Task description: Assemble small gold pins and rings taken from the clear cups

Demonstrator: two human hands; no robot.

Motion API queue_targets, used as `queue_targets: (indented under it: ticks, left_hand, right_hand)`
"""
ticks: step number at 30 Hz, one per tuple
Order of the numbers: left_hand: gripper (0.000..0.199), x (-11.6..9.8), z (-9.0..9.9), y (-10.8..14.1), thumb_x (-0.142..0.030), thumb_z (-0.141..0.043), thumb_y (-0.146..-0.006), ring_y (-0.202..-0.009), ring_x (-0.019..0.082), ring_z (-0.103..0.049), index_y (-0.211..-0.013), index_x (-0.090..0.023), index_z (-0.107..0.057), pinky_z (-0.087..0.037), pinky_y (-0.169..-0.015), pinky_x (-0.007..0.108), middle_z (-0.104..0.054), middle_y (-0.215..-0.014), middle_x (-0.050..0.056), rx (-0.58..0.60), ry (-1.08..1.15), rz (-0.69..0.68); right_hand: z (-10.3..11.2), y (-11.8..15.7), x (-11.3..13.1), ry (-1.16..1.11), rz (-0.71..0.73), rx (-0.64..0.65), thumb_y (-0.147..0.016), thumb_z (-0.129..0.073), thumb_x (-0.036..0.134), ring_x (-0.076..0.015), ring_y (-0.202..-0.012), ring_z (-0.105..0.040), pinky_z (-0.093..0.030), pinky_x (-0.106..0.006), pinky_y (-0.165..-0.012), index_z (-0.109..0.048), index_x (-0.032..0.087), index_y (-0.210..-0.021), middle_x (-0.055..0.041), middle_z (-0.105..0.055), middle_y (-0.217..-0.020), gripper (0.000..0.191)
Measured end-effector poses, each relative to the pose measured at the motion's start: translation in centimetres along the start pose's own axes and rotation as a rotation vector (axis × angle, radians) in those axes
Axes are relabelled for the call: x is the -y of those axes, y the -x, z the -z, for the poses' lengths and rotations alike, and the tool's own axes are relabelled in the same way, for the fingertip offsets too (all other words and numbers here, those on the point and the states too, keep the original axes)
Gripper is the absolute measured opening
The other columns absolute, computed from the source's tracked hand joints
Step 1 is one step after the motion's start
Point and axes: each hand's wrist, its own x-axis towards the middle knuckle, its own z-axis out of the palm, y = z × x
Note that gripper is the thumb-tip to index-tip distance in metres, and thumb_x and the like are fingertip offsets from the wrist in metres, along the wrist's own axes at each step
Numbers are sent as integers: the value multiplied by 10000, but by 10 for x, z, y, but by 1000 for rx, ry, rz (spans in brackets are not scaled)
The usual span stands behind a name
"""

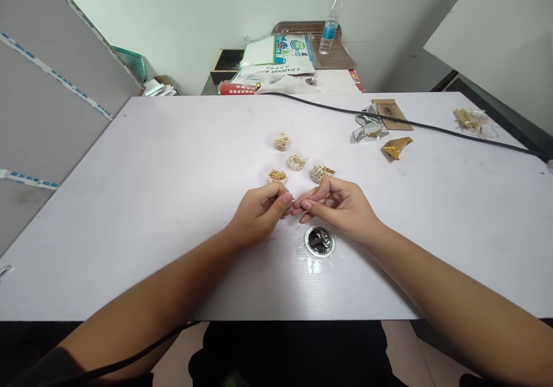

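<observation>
My left hand (262,213) and my right hand (334,207) meet above the middle of the white table (151,203). Both are closed in pinches with the fingertips nearly touching; whatever they hold is too small to make out. Just beyond them stand small clear cups: one with gold pieces (277,175), one with mixed gold and pale pieces (322,173), one with pale pieces (296,162) and one with thin light-gold pieces (282,141). Below my right hand, a round dark inset with a silver rim (319,242) lies in the tabletop.
A black cable (328,108) crosses the table's back. Near it lie silver foil (370,132), a brown card (392,114), gold foil (397,147) and a plastic bag (470,120). A water bottle (330,27) stands behind. A grey partition (47,64) rises at left.
</observation>
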Motion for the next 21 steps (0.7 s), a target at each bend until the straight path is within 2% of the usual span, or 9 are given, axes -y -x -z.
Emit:
queue_targets:
  ticks: [4, 9, 12, 16, 21]
  left_hand:
    - [375, -1, 1, 0, -433, -501, -972, -608, 99, -499, -733, -145, -528, -419, -587, 226, -547, -651, 11, 11, -25, 7]
    - [368, -1, 1, 0, -419, -496, -976, -603, 97, -501, -728, -148, -520, -428, -599, 230, -559, -662, 10, 21, -45, 9]
    - [367, 0, 1, 0, -421, -493, -977, -603, 99, -504, -735, -147, -521, -425, -592, 231, -559, -661, 11, 36, -43, 10]
    - [374, 0, 0, -1, -442, -501, -970, -602, 100, -505, -743, -146, -527, -419, -581, 227, -561, -657, 13, 64, -22, 16]
    - [391, 0, 0, -1, -464, -512, -963, -620, 103, -521, -740, -143, -536, -442, -601, 226, -570, -668, 22, 32, 4, 22]
  right_hand:
    - [1, -1, -1, -4, 4, 22, -811, -783, 276, -190, -744, -751, -637, -282, -644, -515, 158, -731, -87, -756, -810, 304]
    - [2, -2, -1, 30, -8, 10, -735, -841, 300, -162, -594, -708, -592, -250, -546, -609, 150, -758, -36, -712, -649, 277]
    - [2, -1, -3, 80, -28, -16, -704, -855, 327, -157, -563, -684, -581, -261, -532, -681, 143, -755, -37, -695, -616, 258]
    - [2, 0, -6, 149, 21, -56, -758, -812, 317, -145, -579, -676, -597, -284, -578, -745, 152, -808, -47, -712, -680, 185]
    - [0, 0, -5, 158, 58, -17, -852, -732, 343, -161, -698, -712, -629, -341, -716, -732, 149, -924, -67, -736, -798, 207]
